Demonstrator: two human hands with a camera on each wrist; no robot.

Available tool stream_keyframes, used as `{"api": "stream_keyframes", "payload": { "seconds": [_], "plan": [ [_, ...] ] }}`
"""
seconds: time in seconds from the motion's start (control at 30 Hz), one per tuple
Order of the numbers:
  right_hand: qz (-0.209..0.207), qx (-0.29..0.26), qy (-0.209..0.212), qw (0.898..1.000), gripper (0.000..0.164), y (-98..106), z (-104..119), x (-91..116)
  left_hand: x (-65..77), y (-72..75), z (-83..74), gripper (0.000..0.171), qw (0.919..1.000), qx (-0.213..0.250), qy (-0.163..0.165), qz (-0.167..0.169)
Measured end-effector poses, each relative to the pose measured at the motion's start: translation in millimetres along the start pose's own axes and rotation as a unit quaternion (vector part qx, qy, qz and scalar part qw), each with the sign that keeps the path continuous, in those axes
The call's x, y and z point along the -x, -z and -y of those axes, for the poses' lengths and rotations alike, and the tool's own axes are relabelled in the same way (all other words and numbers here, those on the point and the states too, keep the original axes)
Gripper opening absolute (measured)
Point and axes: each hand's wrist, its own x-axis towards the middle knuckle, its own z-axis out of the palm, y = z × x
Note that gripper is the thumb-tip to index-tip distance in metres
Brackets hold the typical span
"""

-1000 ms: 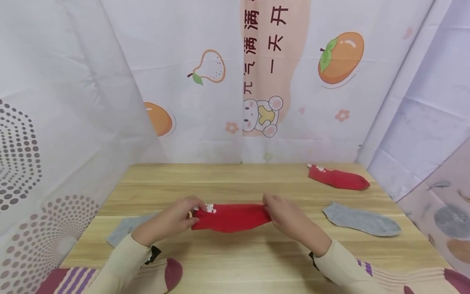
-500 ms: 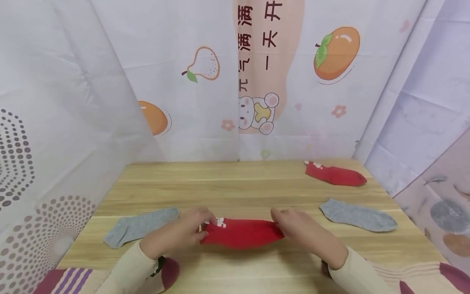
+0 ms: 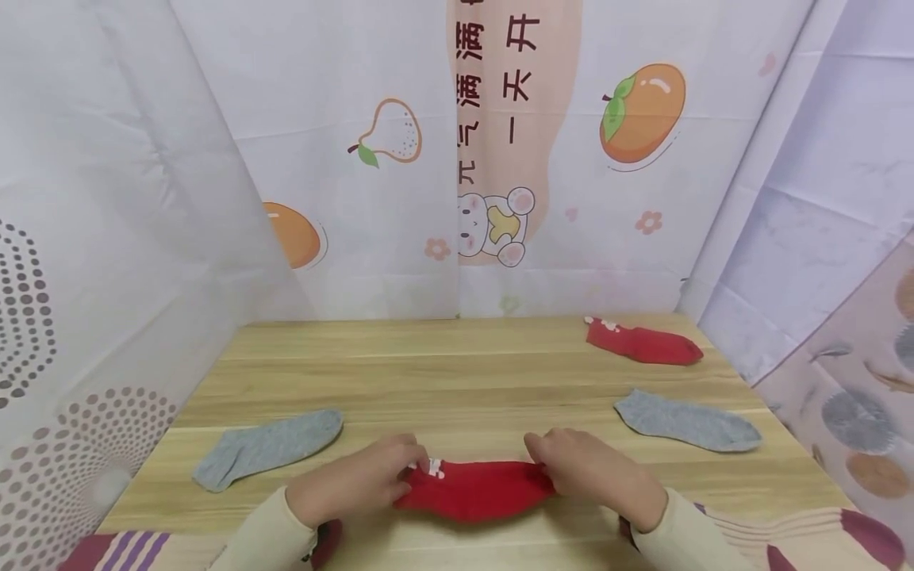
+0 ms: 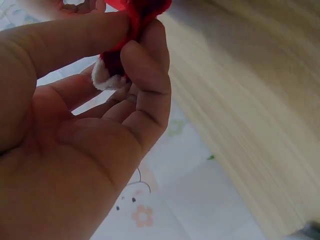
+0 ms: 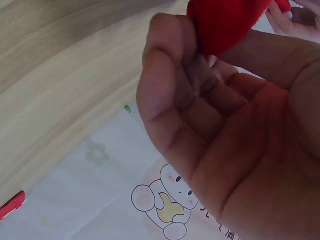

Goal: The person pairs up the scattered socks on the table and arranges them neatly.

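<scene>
A red sock [image 3: 478,490] with a white trim figure at its cuff stretches between my two hands, low in the middle of the head view. My left hand [image 3: 362,480] pinches the cuff end between thumb and fingers, as the left wrist view shows with the cuff [image 4: 112,67] at the fingertips. At the other end, my right hand [image 3: 596,474] pinches the toe [image 5: 220,30] between thumb and curled fingers. Whether the sock touches the table is hard to tell.
On the wooden table [image 3: 400,373] lie a grey sock [image 3: 271,446] at left, another grey sock [image 3: 687,422] at right and a second red sock [image 3: 643,343] at the back right. Striped cream socks [image 3: 807,535] lie along the front edge, partly under my sleeves. Printed curtains [image 3: 357,238] enclose the table.
Both hands have drawn the red sock nearer to me and lower, slightly to the right. The left grey sock, earlier partly behind my left arm, now shows whole.
</scene>
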Motion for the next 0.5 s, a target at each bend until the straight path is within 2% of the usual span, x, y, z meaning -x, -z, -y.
{"api": "stream_keyframes", "payload": {
  "seconds": [0.17,0.5],
  "plan": [
    [-0.004,0.009,0.001,1.0,0.025,0.8,2.1,0.7,-0.1,-3.5,-5.0,0.026,0.9995,0.006,0.014,0.027],
    [0.037,-0.018,-0.035,0.999,0.024,-8.4,0.6,0.8,1.4,-11.0,-8.4,0.024,0.9987,-0.033,0.014,0.037]
  ]
}}
